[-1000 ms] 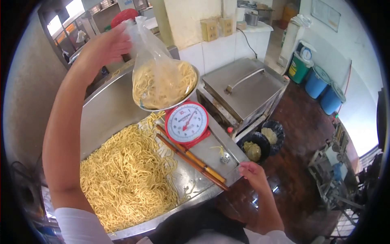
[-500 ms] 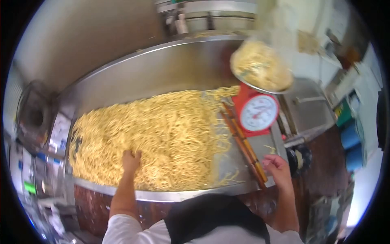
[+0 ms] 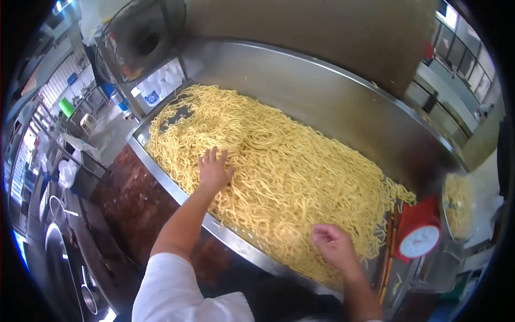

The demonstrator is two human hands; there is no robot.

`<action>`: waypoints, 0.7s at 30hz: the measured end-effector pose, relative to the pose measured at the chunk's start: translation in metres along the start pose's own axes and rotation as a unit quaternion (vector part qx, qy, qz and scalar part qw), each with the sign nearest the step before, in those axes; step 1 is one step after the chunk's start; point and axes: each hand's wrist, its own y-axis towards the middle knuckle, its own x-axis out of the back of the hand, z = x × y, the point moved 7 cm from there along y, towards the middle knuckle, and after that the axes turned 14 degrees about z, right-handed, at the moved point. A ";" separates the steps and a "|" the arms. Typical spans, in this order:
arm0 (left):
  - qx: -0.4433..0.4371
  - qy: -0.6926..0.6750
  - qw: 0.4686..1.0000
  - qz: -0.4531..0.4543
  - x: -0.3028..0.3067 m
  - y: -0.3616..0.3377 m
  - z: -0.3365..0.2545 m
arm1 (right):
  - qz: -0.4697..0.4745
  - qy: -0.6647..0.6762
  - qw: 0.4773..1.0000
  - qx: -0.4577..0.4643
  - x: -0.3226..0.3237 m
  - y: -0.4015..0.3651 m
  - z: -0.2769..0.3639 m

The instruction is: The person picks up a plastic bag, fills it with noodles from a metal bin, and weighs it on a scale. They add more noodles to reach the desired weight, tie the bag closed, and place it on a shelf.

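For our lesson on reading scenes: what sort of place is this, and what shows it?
Probably a commercial noodle kitchen: a large steel tray heaped with yellow noodles, and a red dial scale beside it.

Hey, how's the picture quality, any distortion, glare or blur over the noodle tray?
Head view: strong fisheye, black vignette at the corners, the stainless steel tray looks bowed; daylight sheen on its back wall; the yellow noodle pile is sharp centrally, the red dial scale at the right edge is soft.
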 end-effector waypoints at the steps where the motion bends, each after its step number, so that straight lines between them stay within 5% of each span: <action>1: 0.026 0.002 0.997 0.073 -0.006 0.020 0.021 | 0.007 -0.005 1.000 -0.003 -0.017 0.023 0.005; 3: 0.030 -0.022 0.988 0.148 -0.026 0.063 0.056 | 0.049 -0.252 0.962 0.096 -0.058 0.071 0.028; 4: 0.029 -0.029 0.988 0.152 -0.036 0.093 0.069 | 0.052 -0.257 0.961 0.090 -0.069 0.094 0.026; 6: 0.126 -0.229 0.937 0.231 -0.082 0.158 0.107 | 0.074 -0.364 0.928 0.014 -0.099 0.135 0.013; 7: 0.099 -0.282 0.939 0.170 -0.138 0.211 0.140 | 0.107 -0.315 0.941 -0.065 -0.114 0.152 -0.018; 8: 0.199 -0.570 0.793 0.083 -0.150 0.223 0.164 | 0.115 -0.316 0.938 -0.081 -0.129 0.171 -0.023; 9: 0.282 -0.785 0.552 -0.015 -0.164 0.232 0.175 | 0.120 -0.398 0.898 -0.147 -0.142 0.188 -0.030; 11: 0.165 -0.876 0.454 -0.015 -0.209 0.311 0.219 | 0.128 -0.477 0.839 -0.227 -0.154 0.219 -0.044; 12: -0.064 -0.944 0.322 0.030 -0.266 0.380 0.253 | 0.132 -0.439 0.845 -0.276 -0.155 0.230 -0.058; 13: 0.093 -0.928 0.360 -0.037 -0.257 0.386 0.281 | 0.134 -0.398 0.848 -0.324 -0.155 0.238 -0.069; 14: 0.113 -0.935 0.326 -0.077 -0.227 0.385 0.284 | 0.134 -0.397 0.843 -0.336 -0.154 0.246 -0.072; 15: 0.183 -0.905 0.375 -0.083 -0.220 0.389 0.306 | 0.107 -0.415 0.845 -0.319 -0.151 0.258 -0.068; 16: 0.114 -0.921 0.355 -0.110 -0.230 0.406 0.328 | 0.078 -0.432 0.848 -0.298 -0.149 0.271 -0.064; 18: 0.220 -0.801 0.554 -0.050 -0.168 0.379 0.320 | 0.079 -0.417 0.847 -0.320 -0.139 0.296 -0.066; 21: 0.260 -0.766 0.585 0.063 -0.240 0.413 0.370 | 0.060 -0.406 0.853 -0.323 -0.129 0.317 -0.064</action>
